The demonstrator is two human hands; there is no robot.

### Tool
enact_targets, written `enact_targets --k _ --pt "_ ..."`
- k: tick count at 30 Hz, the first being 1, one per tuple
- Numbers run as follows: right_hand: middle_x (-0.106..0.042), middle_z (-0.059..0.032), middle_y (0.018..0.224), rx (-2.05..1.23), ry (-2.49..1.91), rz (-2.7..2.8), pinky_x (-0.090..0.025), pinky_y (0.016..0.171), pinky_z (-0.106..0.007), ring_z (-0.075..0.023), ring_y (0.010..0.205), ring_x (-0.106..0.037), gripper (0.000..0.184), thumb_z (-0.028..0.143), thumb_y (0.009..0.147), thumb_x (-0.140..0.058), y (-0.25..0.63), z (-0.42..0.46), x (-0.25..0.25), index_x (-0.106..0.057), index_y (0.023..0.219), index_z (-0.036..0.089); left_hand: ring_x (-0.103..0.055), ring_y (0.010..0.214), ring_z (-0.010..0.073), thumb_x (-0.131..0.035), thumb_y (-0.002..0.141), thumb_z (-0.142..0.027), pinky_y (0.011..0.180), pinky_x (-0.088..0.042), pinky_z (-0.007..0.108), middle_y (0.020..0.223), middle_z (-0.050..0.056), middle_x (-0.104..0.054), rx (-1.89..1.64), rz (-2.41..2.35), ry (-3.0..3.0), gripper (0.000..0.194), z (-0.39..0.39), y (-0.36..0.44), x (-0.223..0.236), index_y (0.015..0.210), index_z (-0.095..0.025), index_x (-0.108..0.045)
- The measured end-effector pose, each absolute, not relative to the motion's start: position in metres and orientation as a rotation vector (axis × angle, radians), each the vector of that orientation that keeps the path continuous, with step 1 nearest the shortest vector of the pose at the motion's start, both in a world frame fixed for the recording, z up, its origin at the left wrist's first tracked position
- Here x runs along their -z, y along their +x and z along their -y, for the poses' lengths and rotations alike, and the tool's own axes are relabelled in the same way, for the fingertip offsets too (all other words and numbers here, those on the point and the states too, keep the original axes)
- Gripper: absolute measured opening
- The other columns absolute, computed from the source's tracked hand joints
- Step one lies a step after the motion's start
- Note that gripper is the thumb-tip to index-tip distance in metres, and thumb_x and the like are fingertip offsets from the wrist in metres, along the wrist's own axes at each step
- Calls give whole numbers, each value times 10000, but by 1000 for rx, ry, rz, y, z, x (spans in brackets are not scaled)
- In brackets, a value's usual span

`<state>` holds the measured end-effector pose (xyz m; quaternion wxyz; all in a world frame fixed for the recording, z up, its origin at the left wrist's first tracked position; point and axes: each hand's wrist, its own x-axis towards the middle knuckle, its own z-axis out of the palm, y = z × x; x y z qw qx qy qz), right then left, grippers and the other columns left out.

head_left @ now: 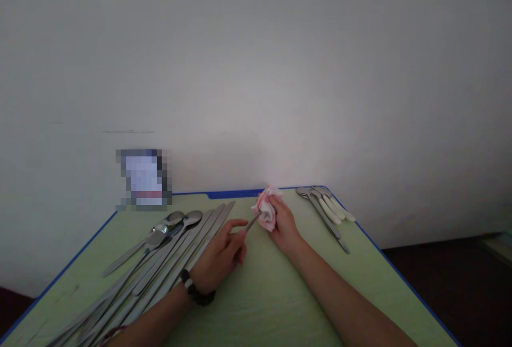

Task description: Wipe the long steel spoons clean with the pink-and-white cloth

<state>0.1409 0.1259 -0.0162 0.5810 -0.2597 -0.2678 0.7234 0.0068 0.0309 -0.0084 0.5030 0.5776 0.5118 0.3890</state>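
Near: cutlery spread left of the pink-white cloth, beside left forearm; a low sweep could scatter it. Left hand pinches a slim utensil running into the cloth; slack grip could drop it. Right hand bunches cloth round its hidden end; if sharp, cut risk. Far: cutlery cluster right of cloth.

Utensil: far end hidden by cloth | object: pixelated | 2 forearms: cut at bottom edge
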Motion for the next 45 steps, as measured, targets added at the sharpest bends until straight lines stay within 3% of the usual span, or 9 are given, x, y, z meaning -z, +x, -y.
enact_targets --k 5,12,20,23,26,28,35,40,45 --pt "-639 -6 620 -1808 -622 653 -477 529 -238 -109 512 -557 79 216 695 -590 145 -125 12 -610 719 144 -296 430 87 -320 865 -535 421 -210 202 469 -87 -304 -789 -1330 1592 495 -30 6 7 898 -129 -600" --pt "-632 16 615 -1751 -614 855 -451 497 -216 -100 505 -552 149 217 661 -674 148 -123 12 -591 774 165 -241 418 85 -343 822 -605 403 -162 207 454 -99 -246 -777 -1235 1437 573 -30 4 3 927 -108 -608" --pt "-602 15 554 -1759 -661 842 -470 514 -244 -101 469 -535 308 479 716 -625 148 -120 11 -571 728 176 -257 433 90 -307 863 -564 414 -173 203 480 -94 -239 -756 -1220 1531 534 -27 5 1 987 -131 -594" --pt "-612 -15 563 -1714 -694 789 -474 508 -255 -130 509 -569 410 571 738 -542 145 -119 9 -582 697 165 -270 434 91 -285 879 -538 420 -198 204 472 -88 -267 -713 -1255 1608 504 -26 6 1 865 -147 -602" --pt "-622 -29 566 -1683 -723 735 -474 499 -262 -151 532 -591 429 589 741 -521 144 -118 8 -589 697 167 -292 440 87 -258 882 -542 448 -237 215 460 -71 -308 -657 -1291 1717 540 -26 7 1 567 -166 -484" --pt "-629 -33 568 -1666 -739 717 -471 492 -265 -154 528 -592 415 576 741 -531 144 -118 8 -592 697 168 -302 437 85 -230 884 -550 461 -253 221 451 -62 -328 -640 -1311 1757 554 -25 7 2 494 -183 -370" --pt "-641 -42 560 -1592 -859 763 -445 441 -253 -145 472 -567 345 491 681 -647 141 -114 6 -620 686 148 -335 418 95 -183 882 -563 472 -298 229 432 -45 -371 -608 -1288 1740 552 -21 6 1 490 -204 -331" --pt "-618 -24 541 -1682 -881 651 -428 415 -248 -118 416 -521 370 510 686 -626 130 -102 3 -606 657 142 -346 420 107 -197 886 -522 464 -280 240 448 -36 -389 -608 -1318 1746 506 -26 9 1 514 -212 -344" --pt "-628 -32 572 -1741 -907 547 -450 463 -237 -118 474 -554 340 479 694 -632 121 -93 1 -607 638 144 -337 416 109 -198 891 -497 459 -269 245 448 -35 -378 -627 -1319 1750 491 -27 9 3 511 -217 -333"
